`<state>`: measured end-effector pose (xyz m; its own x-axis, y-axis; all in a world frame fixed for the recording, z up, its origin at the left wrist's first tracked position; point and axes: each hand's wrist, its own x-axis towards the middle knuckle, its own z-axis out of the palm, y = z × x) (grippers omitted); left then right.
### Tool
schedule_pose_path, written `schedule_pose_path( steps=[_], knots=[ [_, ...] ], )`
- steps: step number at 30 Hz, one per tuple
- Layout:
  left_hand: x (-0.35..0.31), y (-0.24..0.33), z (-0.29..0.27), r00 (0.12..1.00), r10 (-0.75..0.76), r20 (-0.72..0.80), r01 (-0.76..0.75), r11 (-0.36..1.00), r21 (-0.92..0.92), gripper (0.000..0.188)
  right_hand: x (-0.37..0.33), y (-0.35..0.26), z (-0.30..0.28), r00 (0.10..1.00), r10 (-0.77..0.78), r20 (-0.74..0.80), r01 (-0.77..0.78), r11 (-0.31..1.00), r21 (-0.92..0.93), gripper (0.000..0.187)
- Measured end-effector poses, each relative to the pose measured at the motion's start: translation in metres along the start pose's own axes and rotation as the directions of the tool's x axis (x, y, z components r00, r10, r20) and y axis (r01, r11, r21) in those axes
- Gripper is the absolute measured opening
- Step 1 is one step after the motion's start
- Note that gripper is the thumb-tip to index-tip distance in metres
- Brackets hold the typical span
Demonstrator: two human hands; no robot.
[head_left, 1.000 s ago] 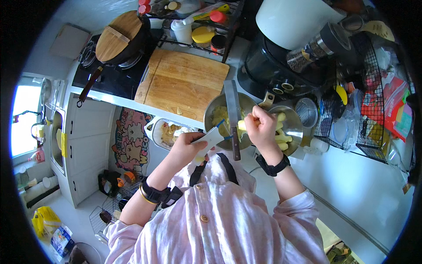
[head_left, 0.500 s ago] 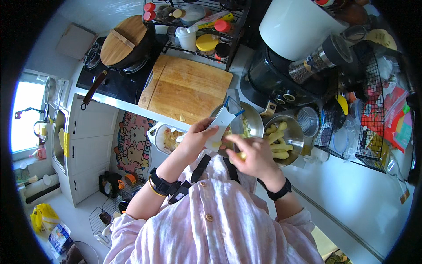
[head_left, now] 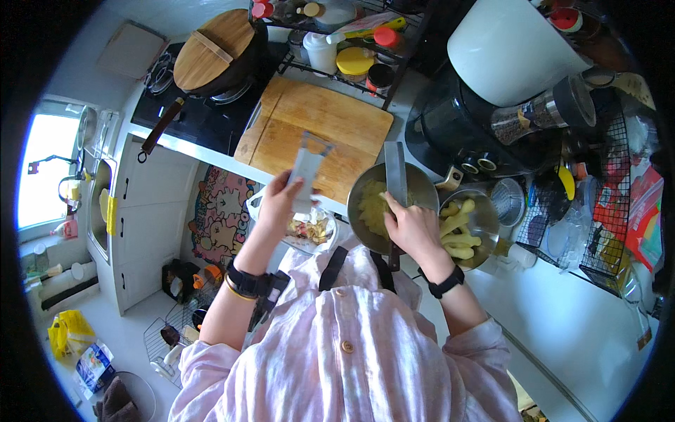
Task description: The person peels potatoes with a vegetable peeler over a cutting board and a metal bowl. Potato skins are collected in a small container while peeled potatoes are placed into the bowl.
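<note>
The peeler [head_left: 308,169] is a slim tool, white to light grey, with a flat handle that widens into a forked head; the head is slightly blurred, so the blade between its prongs cannot be made out clearly. It is held in the air, seen against the near edge of the wooden cutting board [head_left: 330,123], to the left of a round steel bowl [head_left: 424,184]. A knife [head_left: 396,169] with a long, straight-sided grey blade and a dark brown handle lies across that bowl. Beneath the blade, pale yellow pieces [head_left: 371,211] are heaped inside, mostly on the left.

The left grip [head_left: 281,204] is closed around the peeler's handle, the forked end left free. The right grip [head_left: 415,232] is over the right side of the bowl, index finger stretched toward the knife and the other fingers bent; I cannot tell whether it holds anything or only touches the knife.

The peeler's head points away from the person and a little to the right, its long axis following that line. The knife's long axis runs almost straight away from the body, blade tip at the far side, handle end nearest the person.

Just right of the bowl, a second steel bowl [head_left: 488,232] holds pale yellow, elongated, knobbly lengths [head_left: 457,238].
</note>
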<state>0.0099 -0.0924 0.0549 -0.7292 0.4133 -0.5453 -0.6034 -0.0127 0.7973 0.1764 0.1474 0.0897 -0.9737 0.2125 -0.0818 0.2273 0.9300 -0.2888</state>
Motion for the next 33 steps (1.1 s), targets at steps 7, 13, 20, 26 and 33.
schedule_pose_path(
  steps=[7,13,20,26,33],
  knots=[
    [0.112,-0.03,-0.084,0.973,0.201,-0.114,-0.103,0.819,0.564,0.036,-0.011,0.0,0.026,0.994,0.065,-0.089,-0.051,0.986,0.156,0.035],
    [0.11,-0.035,-0.073,0.557,0.781,0.284,-0.313,-0.119,0.942,0.044,-0.031,-0.009,0.015,0.974,0.183,-0.135,-0.124,0.925,0.359,0.031],
    [0.061,-0.077,-0.068,0.725,0.317,0.612,-0.597,-0.152,0.787,0.04,-0.061,0.001,0.02,0.761,0.635,0.132,-0.635,0.688,0.35,0.043],
    [0.081,-0.076,-0.076,0.735,0.285,0.615,-0.623,-0.076,0.779,0.038,-0.031,0.002,0.033,0.719,0.593,0.362,-0.654,0.753,0.066,0.055],
    [0.088,-0.07,-0.082,0.597,0.337,0.728,-0.728,-0.153,0.668,0.028,-0.006,0.023,0.037,0.7,0.459,0.547,-0.633,0.753,0.178,0.045]
  ],
)
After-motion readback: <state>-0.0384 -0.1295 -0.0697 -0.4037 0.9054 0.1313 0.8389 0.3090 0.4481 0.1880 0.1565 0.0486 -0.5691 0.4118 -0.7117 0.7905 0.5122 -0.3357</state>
